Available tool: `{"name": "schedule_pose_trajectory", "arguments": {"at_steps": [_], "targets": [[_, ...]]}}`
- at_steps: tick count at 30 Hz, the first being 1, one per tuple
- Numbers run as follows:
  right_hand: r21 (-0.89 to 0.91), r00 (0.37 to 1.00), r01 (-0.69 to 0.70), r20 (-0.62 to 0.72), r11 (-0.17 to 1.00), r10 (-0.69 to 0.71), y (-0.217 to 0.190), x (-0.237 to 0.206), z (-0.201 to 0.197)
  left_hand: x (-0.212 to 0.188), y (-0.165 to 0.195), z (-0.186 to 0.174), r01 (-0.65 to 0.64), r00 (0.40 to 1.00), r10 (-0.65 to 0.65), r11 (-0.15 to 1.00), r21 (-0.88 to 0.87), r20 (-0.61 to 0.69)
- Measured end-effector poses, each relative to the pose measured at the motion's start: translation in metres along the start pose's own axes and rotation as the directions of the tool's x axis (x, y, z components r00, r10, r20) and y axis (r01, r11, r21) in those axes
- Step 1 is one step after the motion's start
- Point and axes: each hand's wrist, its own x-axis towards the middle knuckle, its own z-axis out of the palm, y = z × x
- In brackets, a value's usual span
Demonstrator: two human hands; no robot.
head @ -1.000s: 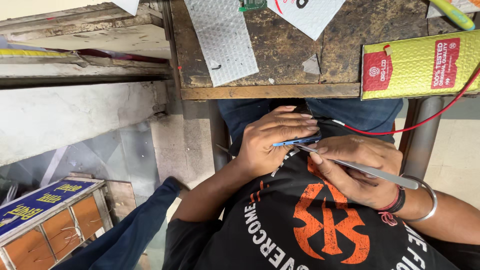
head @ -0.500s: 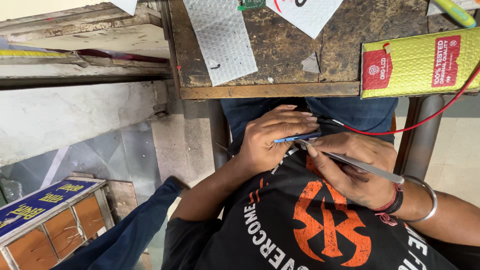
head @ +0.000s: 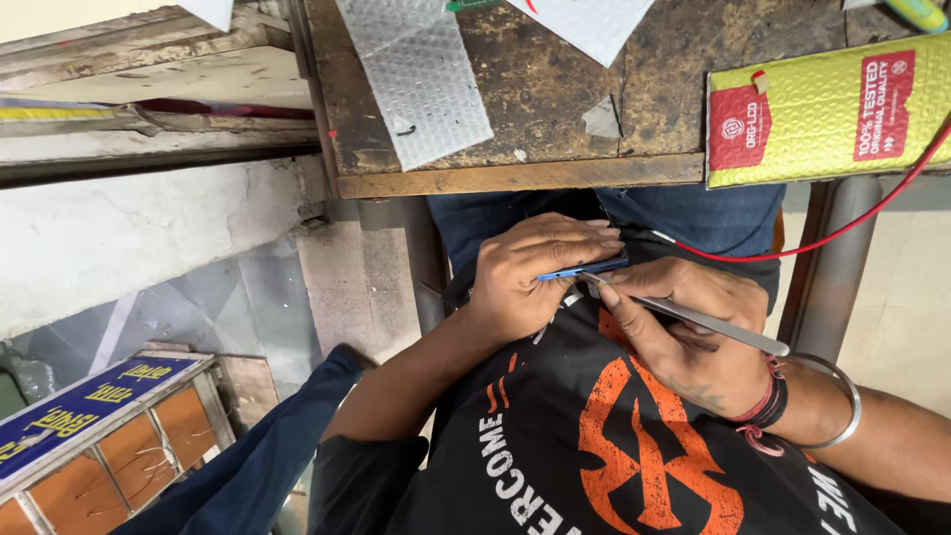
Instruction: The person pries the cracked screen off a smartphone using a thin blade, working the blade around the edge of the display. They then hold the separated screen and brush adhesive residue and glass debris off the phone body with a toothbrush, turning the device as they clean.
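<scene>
My left hand grips a thin blue-edged phone, held edge-on in front of my black shirt with an orange print. My right hand holds slim metal tweezers like a pen. The tweezers' tip rests against the phone's lower edge, just under my left fingers. Both hands sit close together below the worn wooden workbench. Most of the phone is hidden by my left fingers.
A yellow and red padded envelope lies on the bench's right, a sheet of bubble wrap on its left. A red wire hangs from the bench toward my lap. A metal bench leg stands at right; a blue-topped box lies lower left.
Both hands stay together in the same place. The tweezers' tip has shifted slightly along the phone's edge.
</scene>
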Motion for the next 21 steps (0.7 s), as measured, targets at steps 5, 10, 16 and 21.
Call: {"name": "schedule_pose_trajectory", "arguments": {"at_steps": [5, 10, 16, 21], "targets": [[0.032, 0.999, -0.035, -0.015, 0.999, 0.035, 0.014, -0.001, -0.001, 0.005, -0.010, 0.006, 0.009, 1.000, -0.009, 1.000, 0.022, 0.010], [0.125, 0.993, -0.112, -0.015, 0.986, 0.115, 0.018, -0.002, 0.001, 0.005, -0.013, 0.009, 0.006, 1.000, -0.007, 1.000, 0.013, 0.015], [0.012, 0.999, -0.036, -0.005, 0.999, 0.036, 0.012, -0.002, -0.005, 0.010, -0.008, 0.011, 0.006, 0.999, -0.007, 0.999, 0.040, 0.035], [-0.150, 0.995, 0.100, 0.023, 0.984, -0.098, 0.000, 0.002, -0.013, 0.013, 0.001, 0.014, 0.009, 1.000, -0.011, 0.995, 0.096, 0.026]]}}
